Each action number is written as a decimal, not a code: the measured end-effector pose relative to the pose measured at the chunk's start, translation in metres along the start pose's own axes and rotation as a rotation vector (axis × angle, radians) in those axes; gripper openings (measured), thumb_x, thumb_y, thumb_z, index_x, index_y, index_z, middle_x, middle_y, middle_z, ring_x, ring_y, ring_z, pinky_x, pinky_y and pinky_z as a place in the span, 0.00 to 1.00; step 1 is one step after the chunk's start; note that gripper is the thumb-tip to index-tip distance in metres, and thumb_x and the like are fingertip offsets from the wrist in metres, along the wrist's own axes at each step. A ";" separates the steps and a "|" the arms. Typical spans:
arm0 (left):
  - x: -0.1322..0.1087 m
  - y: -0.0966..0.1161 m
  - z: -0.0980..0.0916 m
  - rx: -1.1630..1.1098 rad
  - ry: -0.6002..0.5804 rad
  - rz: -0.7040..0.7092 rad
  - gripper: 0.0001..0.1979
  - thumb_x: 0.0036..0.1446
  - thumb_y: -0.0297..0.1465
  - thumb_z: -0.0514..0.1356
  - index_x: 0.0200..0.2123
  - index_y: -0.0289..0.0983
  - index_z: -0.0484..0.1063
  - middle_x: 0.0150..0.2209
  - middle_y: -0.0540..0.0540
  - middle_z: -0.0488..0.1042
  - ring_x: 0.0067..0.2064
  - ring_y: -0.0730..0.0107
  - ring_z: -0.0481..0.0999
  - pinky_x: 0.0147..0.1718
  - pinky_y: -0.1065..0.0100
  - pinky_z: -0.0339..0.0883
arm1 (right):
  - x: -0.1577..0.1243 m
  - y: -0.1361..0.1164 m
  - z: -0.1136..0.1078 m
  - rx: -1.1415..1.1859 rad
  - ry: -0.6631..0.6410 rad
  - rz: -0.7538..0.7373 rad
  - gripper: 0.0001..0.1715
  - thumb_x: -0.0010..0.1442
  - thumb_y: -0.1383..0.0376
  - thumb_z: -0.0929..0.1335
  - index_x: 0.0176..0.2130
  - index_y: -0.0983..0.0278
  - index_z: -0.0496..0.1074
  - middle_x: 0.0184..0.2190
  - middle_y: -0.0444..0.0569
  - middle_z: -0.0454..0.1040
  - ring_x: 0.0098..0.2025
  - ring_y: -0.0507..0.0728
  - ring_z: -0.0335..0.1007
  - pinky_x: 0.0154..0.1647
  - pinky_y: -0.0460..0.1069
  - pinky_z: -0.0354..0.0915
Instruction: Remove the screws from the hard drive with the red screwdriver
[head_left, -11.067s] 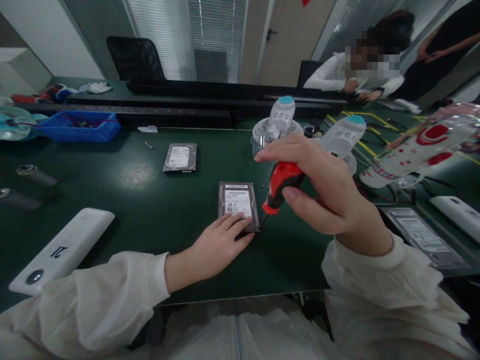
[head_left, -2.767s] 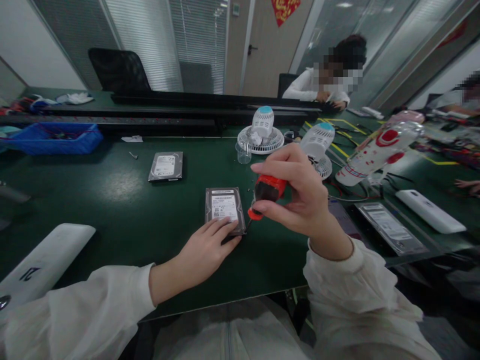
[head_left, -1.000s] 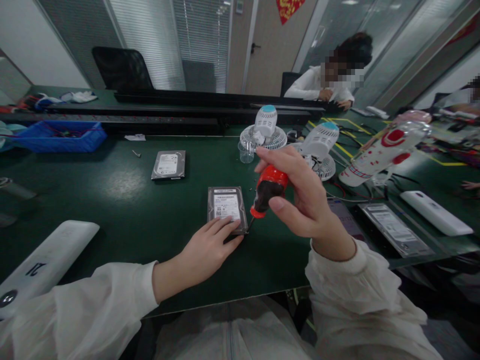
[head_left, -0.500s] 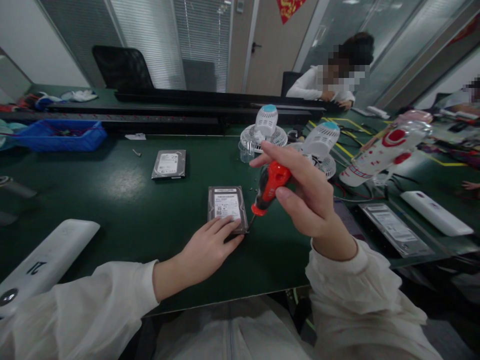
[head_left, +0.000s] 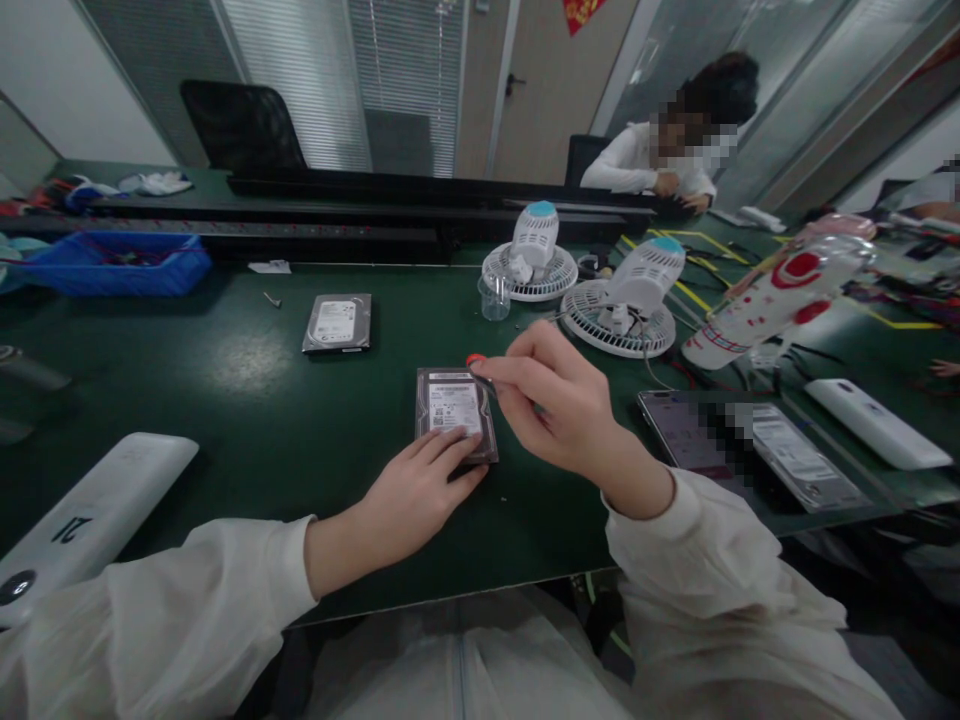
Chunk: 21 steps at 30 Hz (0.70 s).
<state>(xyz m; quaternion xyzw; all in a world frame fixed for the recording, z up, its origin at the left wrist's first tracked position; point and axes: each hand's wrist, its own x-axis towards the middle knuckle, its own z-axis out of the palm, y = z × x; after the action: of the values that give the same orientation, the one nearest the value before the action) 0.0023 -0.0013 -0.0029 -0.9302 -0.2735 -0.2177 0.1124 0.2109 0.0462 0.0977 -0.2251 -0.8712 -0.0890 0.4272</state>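
My left hand [head_left: 420, 490] rests on the near end of a hard drive [head_left: 454, 395], fingers across its label and thumb along the near right corner. It holds the drive flat on the green table [head_left: 360, 400]. Curled just right of the drive, my right hand [head_left: 559, 400] grips a screwdriver [head_left: 475, 360]. Only a bit of its red end shows past the fingertips; the rest is hidden by the hand. A tiny light speck [head_left: 503, 499] lies on the table near the drive. A second hard drive [head_left: 337, 323] lies farther back on the left.
Two white fans [head_left: 530, 272] lie behind a small clear cup [head_left: 495, 298]. On the right are a phone [head_left: 675, 425], another drive [head_left: 799, 450], a white device [head_left: 877, 422] and a tilted bottle [head_left: 780, 290]. A blue basket [head_left: 120, 275] sits left. A person [head_left: 630, 165] works across the table.
My right hand has swung left and turned over, lifting the screwdriver's tip off the drive's near right corner; its handle is now mostly hidden. My left hand and the drive stay put.
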 end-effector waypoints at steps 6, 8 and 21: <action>-0.001 -0.001 0.000 -0.012 -0.005 0.002 0.15 0.65 0.22 0.61 0.53 0.36 0.80 0.58 0.35 0.78 0.60 0.46 0.78 0.55 0.49 0.77 | 0.008 -0.005 0.009 -0.285 -0.462 0.543 0.18 0.72 0.60 0.59 0.50 0.69 0.69 0.49 0.60 0.72 0.37 0.59 0.74 0.31 0.51 0.66; -0.001 -0.001 0.000 -0.027 0.000 0.004 0.15 0.65 0.22 0.61 0.52 0.36 0.81 0.59 0.35 0.78 0.60 0.46 0.78 0.55 0.49 0.77 | 0.009 -0.001 0.009 -0.404 -0.636 0.748 0.21 0.73 0.58 0.56 0.53 0.68 0.67 0.53 0.62 0.73 0.43 0.64 0.78 0.36 0.54 0.69; 0.000 -0.001 -0.005 -0.058 0.048 0.022 0.15 0.66 0.22 0.60 0.53 0.34 0.79 0.58 0.34 0.78 0.62 0.48 0.76 0.56 0.50 0.75 | -0.008 0.058 -0.017 -0.280 -1.234 1.057 0.24 0.71 0.58 0.60 0.49 0.72 0.76 0.41 0.68 0.82 0.34 0.63 0.83 0.38 0.53 0.72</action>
<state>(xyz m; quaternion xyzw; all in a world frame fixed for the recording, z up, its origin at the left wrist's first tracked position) -0.0001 -0.0026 0.0014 -0.9306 -0.2538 -0.2466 0.0941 0.2546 0.0891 0.0999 -0.6650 -0.7092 0.1555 -0.1747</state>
